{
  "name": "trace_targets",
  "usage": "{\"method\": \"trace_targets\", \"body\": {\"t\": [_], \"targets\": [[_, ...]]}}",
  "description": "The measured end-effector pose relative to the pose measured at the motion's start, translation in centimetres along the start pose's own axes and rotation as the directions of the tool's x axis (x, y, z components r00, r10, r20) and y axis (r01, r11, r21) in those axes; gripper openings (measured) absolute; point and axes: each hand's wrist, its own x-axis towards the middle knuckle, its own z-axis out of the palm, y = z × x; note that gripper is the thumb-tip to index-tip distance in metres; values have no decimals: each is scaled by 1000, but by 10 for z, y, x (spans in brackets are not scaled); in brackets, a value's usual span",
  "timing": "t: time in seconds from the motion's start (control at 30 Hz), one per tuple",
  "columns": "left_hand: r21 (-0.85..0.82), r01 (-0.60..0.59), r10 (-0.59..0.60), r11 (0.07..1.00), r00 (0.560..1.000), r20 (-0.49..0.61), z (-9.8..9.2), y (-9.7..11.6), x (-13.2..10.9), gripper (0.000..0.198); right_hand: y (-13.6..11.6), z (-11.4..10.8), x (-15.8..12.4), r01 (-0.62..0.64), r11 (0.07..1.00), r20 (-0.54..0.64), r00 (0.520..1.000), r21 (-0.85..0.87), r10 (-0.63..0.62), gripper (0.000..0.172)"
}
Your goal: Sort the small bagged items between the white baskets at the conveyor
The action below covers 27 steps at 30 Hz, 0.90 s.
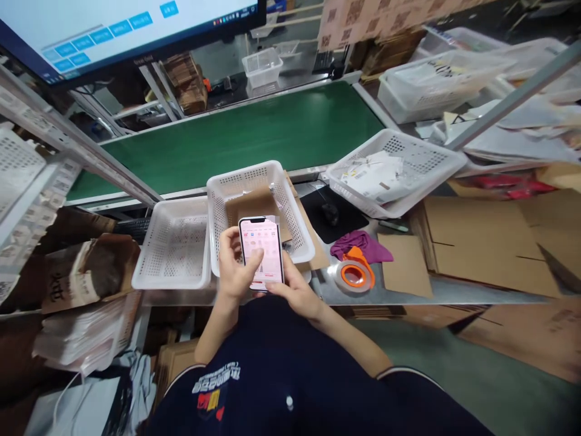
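Observation:
A smartphone [265, 248] with a lit pink and white screen is held upright in front of my chest. My left hand [236, 266] grips its left side, with the thumb lying over the screen. Around the lower right edge closes my right hand [295, 287], its thumb at the bottom of the screen. Behind the phone stands a white perforated basket [295, 227] with a brown cardboard piece [254, 204] inside. To its left sits another white basket [175, 242], whose perforated bottom shows.
A green conveyor belt [236, 133] runs behind the baskets. On the right are a tilted basket [408, 181] of white packages, a mouse [330, 213], a purple cloth [363, 245], an orange-cored tape roll [353, 276] and flat cardboard [485, 236]. A monitor [136, 30] hangs upper left.

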Motion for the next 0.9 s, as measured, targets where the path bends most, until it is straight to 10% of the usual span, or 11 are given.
{"method": "trace_targets", "body": {"t": [0.9], "targets": [[-177, 101, -101, 979, 995, 13, 6, -7, 3, 44, -3, -4, 0, -108, 981, 105, 990, 163, 92, 96]]}}
